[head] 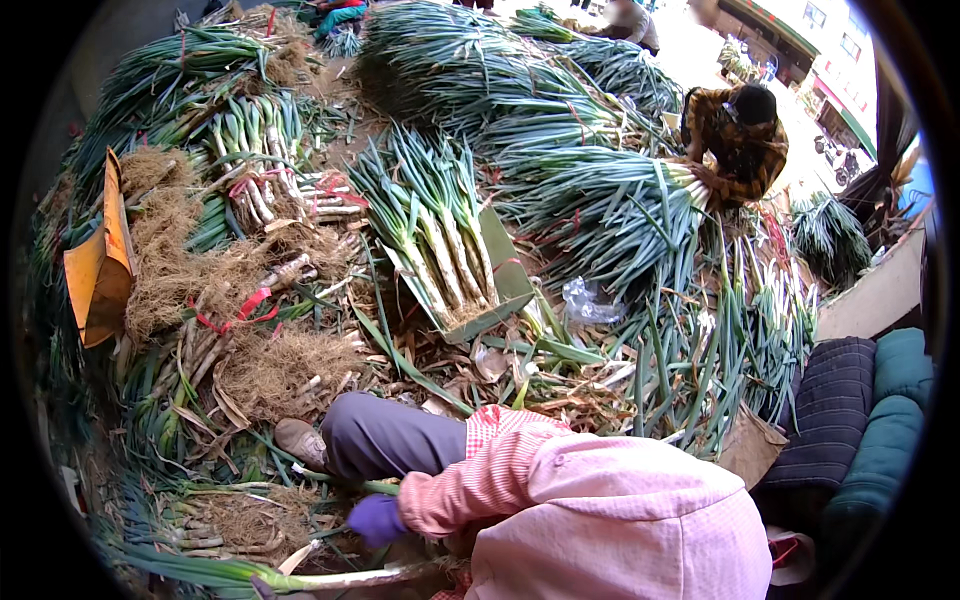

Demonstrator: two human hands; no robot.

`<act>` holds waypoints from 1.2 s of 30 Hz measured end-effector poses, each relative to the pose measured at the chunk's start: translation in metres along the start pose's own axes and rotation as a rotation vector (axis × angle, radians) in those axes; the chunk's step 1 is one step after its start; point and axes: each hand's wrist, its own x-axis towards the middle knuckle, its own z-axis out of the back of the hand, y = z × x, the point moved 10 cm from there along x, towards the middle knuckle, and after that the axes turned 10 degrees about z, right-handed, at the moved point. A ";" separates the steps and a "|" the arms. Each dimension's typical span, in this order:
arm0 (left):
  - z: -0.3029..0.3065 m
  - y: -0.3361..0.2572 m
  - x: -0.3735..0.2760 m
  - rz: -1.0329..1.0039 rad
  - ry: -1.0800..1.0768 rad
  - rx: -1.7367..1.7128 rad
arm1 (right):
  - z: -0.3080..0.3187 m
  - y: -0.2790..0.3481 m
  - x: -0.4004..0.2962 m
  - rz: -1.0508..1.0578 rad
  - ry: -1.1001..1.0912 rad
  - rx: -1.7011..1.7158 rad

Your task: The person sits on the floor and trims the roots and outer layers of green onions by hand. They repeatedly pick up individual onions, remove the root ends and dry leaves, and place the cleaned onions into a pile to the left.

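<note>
My right hand (377,519), in a purple glove, comes out of a pink striped cuff at the bottom centre. Its fingers point down and away, so what they hold is hidden. A single leek (352,579) lies along the bottom edge below it, green leaves to the left and root end to the right. A dark purple tip (262,588), perhaps a glove finger of my left hand, touches the leek; the rest is out of view. Under and around my right hand are loose leek leaves and rooted stalks (247,517).
Bundled leeks (442,232) stand on a green sheet ahead. Large leek heaps (480,67) lie behind. A co-worker (739,142) bends over a bundle at right. An orange bent panel (101,277) stands at left; rolled quilted bedding (825,405) at right. Leaf litter (480,367) covers the ground.
</note>
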 end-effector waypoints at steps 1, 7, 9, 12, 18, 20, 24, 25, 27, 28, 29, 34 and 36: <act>-0.005 -0.004 0.001 -0.009 0.013 0.028 | 0.029 0.024 0.000 -0.021 -0.095 0.086; -0.033 -0.014 -0.005 -0.053 0.085 0.128 | 0.052 0.086 0.035 0.201 -0.282 0.176; -0.036 -0.014 -0.008 -0.065 0.091 0.155 | 0.026 0.086 0.052 0.212 -0.239 0.086; -0.038 -0.014 -0.009 -0.081 0.093 0.201 | 0.027 0.084 0.048 0.188 -0.250 0.074; -0.039 -0.019 -0.008 -0.126 0.095 0.257 | 0.047 0.077 0.034 0.169 -0.231 0.206; -0.037 -0.022 -0.008 -0.141 0.097 0.276 | 0.047 0.074 0.033 0.175 -0.306 0.256; -0.041 -0.023 -0.008 -0.178 0.108 0.300 | 0.037 0.060 0.040 0.132 -0.366 0.275; -0.043 -0.024 -0.008 -0.194 0.112 0.311 | 0.031 0.050 0.046 0.116 -0.408 0.322; -0.043 -0.026 -0.008 -0.240 0.121 0.344 | 0.022 0.036 0.049 0.060 -0.445 0.384; -0.041 -0.026 -0.007 -0.275 0.125 0.362 | 0.019 0.033 0.047 0.019 -0.440 0.401; -0.040 -0.027 -0.008 -0.315 0.133 0.397 | 0.015 0.029 0.045 -0.022 -0.437 0.418; -0.018 -0.018 0.012 -0.375 0.051 0.281 | -0.008 0.023 0.040 -0.001 -0.344 0.737; -0.008 -0.013 0.017 -0.386 0.026 0.241 | -0.007 0.045 0.030 0.159 -0.222 0.636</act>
